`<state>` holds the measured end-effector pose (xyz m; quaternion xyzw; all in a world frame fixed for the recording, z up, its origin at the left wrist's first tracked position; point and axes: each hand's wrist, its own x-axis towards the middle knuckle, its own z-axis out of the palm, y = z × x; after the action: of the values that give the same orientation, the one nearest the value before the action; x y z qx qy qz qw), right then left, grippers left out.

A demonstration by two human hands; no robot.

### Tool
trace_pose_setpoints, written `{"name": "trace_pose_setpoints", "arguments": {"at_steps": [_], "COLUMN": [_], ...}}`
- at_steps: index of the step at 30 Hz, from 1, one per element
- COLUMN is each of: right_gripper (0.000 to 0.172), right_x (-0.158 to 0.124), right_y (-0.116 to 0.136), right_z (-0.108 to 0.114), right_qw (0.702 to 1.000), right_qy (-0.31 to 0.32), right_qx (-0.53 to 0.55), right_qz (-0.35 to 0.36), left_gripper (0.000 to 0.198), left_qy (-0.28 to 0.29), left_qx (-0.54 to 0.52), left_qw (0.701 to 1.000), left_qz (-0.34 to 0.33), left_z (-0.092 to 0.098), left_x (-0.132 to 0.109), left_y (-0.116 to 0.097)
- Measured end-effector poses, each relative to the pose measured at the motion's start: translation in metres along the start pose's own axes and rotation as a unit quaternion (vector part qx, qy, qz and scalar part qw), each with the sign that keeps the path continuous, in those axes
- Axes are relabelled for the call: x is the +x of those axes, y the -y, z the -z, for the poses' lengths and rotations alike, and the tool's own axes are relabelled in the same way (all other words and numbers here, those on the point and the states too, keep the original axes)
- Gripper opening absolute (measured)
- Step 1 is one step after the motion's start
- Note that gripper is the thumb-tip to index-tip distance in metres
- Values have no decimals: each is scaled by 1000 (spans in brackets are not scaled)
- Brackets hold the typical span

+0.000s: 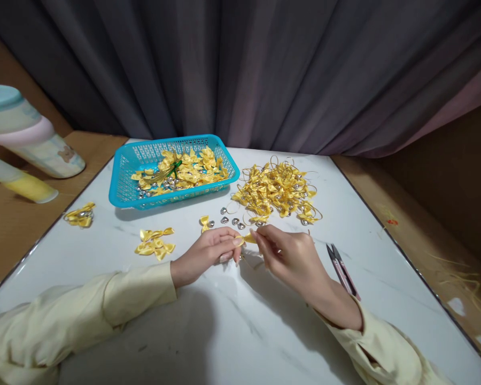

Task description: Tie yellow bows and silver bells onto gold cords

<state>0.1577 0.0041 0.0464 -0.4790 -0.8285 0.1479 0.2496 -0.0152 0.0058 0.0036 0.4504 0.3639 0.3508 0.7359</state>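
Observation:
Between my two hands, above the middle of the white table, is a small yellow ribbon bow (249, 238). My left hand (220, 246) pinches its left end between thumb and fingers. The thumb and forefinger of my right hand (284, 248) grip its right end. A silver bell (241, 258) and a thin cord show just below the fingers; how they join the bow is hidden. Several loose silver bells (235, 221) lie just beyond my hands, beside another yellow bow (204, 223). To the left rest a few more yellow bows (155, 248).
A blue basket (122, 200) of bows and bells stands at the back left. Right of it lies a pile of corded yellow bows (278, 187). Thread snips (342, 270) lie right of my right hand. A tumbler (36, 133) and a yellow-filled tube (28, 184) are far left.

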Motion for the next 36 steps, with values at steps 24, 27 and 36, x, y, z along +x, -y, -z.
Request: {"name": "trace_pose_setpoints", "arguments": {"at_steps": [24, 27, 36], "right_gripper": [17, 19, 19], "right_x": [4, 5, 2], "right_y": [1, 0, -5], "right_z": [4, 9, 0], "right_qw": [994, 989, 988], "right_qy": [80, 109, 142], "right_qx": [74, 92, 51], "right_qz": [-25, -26, -28], "left_gripper": [18, 18, 17], "left_qy": [-36, -37, -26], "left_qx": [-34, -37, -6], "left_qw": [999, 999, 1000], "left_qz": [-6, -8, -7], "left_z": [-1, -1, 0], "left_x": [1, 1, 1], "left_y": [-1, -1, 2]}}
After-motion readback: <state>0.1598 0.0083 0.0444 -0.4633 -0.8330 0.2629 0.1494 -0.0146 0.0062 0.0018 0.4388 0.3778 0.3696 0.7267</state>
